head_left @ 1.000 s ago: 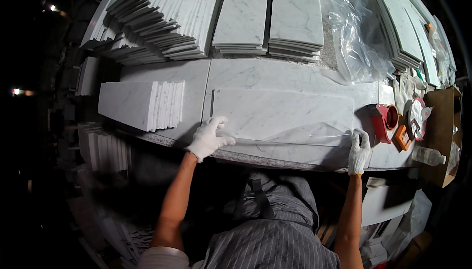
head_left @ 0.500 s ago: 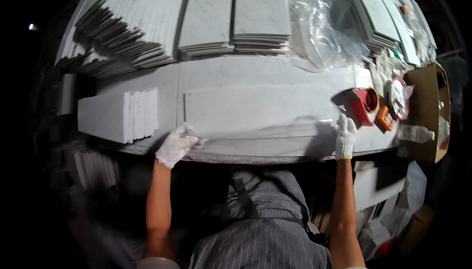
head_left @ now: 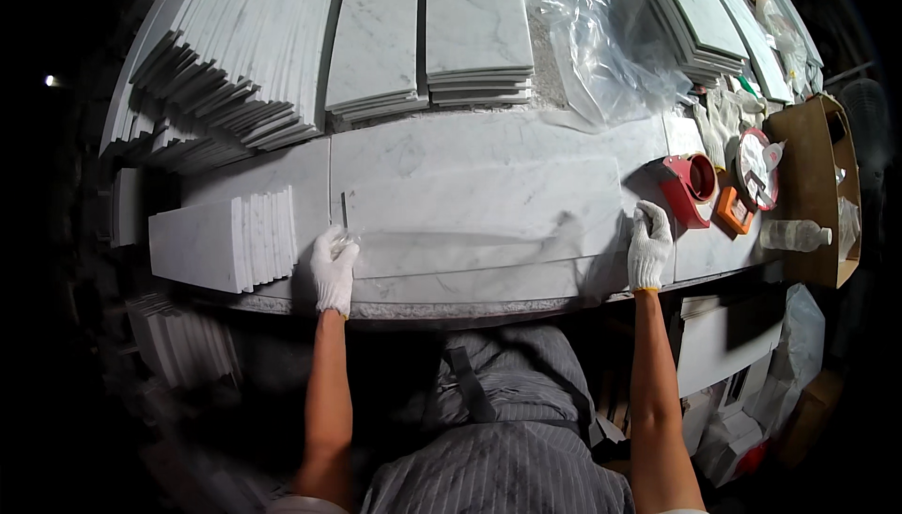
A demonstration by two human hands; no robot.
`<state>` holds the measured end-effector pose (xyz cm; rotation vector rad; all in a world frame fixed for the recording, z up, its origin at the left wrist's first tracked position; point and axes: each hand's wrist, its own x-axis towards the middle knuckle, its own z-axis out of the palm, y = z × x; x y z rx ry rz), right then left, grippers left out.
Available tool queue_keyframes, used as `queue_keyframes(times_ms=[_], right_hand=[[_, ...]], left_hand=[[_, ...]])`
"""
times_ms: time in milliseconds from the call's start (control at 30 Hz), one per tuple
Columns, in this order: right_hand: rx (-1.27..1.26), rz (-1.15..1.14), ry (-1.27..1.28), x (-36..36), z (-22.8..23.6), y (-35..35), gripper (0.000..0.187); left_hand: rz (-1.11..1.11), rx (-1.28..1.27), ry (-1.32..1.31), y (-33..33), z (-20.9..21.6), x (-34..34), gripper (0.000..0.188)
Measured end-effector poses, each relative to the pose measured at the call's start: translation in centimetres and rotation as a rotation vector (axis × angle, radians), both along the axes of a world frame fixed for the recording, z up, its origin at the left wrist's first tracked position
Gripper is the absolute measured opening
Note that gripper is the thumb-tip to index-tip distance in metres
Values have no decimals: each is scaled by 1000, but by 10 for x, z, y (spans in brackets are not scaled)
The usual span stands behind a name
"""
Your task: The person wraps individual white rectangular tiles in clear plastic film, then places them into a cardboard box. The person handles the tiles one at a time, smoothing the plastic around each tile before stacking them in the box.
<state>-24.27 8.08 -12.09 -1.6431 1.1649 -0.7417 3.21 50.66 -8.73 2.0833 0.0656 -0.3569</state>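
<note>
Both forearms come up from the lower edge, almost straight and parallel, set well apart. The left hand (head_left: 334, 270), in white glove, is upright at the near left corner of the marble board (head_left: 479, 204); its thumb and fingers are together, pinched on a clear film (head_left: 451, 241). The right hand (head_left: 650, 249), gloved also, is just beside the right end of the board, the fingers curled toward the thumb; whether film is between them, I cannot tell. The board lies flat on the table (head_left: 489, 136), between a small tile stack (head_left: 221, 241) and a red tape holder (head_left: 689, 190).
</note>
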Motion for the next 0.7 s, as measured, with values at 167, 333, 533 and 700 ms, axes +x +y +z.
queue_keyframes(times_ms=[167,333,533,700], right_hand=[[-106,11,145,1,-2,0,16],[157,108,-41,-14,25,2,34],[565,527,-196,-90,56,42,119],[706,573,132,-123,50,101,126]], left_hand=[[-17,32,55,-21,21,-1,40],[-96,151,-29,-15,15,-1,29],[-116,329,-188,-20,3,-5,24],[-74,271,-127,-22,3,-6,23]])
